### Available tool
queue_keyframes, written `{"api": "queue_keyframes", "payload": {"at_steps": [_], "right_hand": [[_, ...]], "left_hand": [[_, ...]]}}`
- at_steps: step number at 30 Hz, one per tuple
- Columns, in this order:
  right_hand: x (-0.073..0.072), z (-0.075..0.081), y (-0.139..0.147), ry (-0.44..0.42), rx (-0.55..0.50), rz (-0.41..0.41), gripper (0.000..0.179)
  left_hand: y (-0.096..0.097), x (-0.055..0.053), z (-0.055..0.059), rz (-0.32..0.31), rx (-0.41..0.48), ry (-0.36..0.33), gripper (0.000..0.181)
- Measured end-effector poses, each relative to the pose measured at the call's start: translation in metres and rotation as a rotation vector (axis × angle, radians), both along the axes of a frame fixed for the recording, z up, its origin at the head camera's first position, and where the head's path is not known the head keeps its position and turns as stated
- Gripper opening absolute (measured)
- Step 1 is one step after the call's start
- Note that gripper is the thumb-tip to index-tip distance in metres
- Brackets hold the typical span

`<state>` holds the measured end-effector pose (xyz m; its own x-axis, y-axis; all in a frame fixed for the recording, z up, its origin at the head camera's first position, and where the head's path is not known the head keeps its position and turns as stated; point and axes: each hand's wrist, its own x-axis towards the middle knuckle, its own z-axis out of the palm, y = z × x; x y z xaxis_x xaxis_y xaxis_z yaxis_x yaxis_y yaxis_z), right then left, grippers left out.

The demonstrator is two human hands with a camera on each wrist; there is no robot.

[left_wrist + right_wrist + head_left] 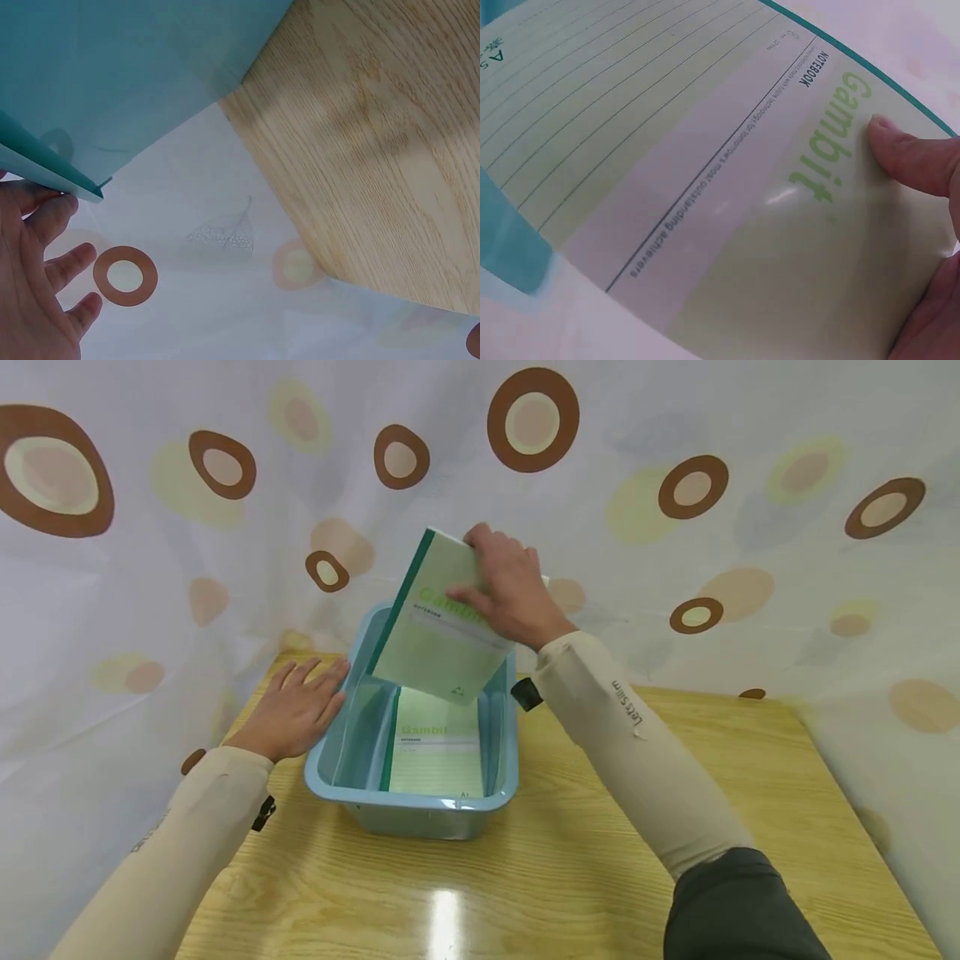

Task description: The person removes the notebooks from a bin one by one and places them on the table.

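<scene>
My right hand [513, 585] grips a pale green notebook [442, 627] by its top edge, thumb across the front cover. The notebook has a dark green spine and "Gambit" lettering, and it is tilted over the far part of a blue plastic basin [318, 777]. In the right wrist view the thumb [911, 157] lies beside the printed name. A second notebook [438, 752] of the same kind lies inside the basin, its upper part hidden by the held one. My left hand [296, 706] rests at the basin's left rim with fingers extended; in the left wrist view its fingertips touch the rim [56, 180].
The basin stands on a wooden table [600, 843] near its left edge. Behind and at both sides hangs a white sheet [465, 410] printed with brown and yellow rounded shapes. More tabletop extends to the right under my right forearm [645, 760].
</scene>
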<state>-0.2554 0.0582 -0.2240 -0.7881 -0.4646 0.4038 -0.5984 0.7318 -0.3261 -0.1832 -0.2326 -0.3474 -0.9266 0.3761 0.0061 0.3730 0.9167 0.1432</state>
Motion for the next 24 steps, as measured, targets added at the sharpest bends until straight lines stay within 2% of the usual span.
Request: {"api": "queue_keyframes", "payload": {"at_steps": [2, 6, 9, 12, 18, 24], "right_hand": [[0.005, 0.017, 0.013, 0.013, -0.083, -0.019, 0.050], [0.018, 0.046, 0.042, -0.031, -0.257, -0.053, 0.052], [0.027, 0.061, 0.065, -0.081, -0.347, -0.103, 0.051], [0.032, 0.069, 0.089, -0.099, -0.391, -0.157, 0.048], [0.037, 0.070, 0.137, -0.116, -0.440, -0.207, 0.041], [0.032, 0.053, 0.175, -0.164, -0.325, -0.336, 0.045]], "left_hand": [[0.000, 0.000, 0.000, 0.000, -0.004, 0.002, 0.055], [-0.001, -0.001, 0.001, 0.002, -0.011, 0.000, 0.055], [-0.002, -0.001, 0.001, 0.004, -0.015, -0.003, 0.055], [-0.003, -0.001, 0.002, 0.006, -0.016, -0.003, 0.055], [-0.004, -0.001, 0.001, 0.005, -0.012, 0.006, 0.055], [-0.004, -0.002, 0.002, 0.010, -0.009, 0.004, 0.055]]}}
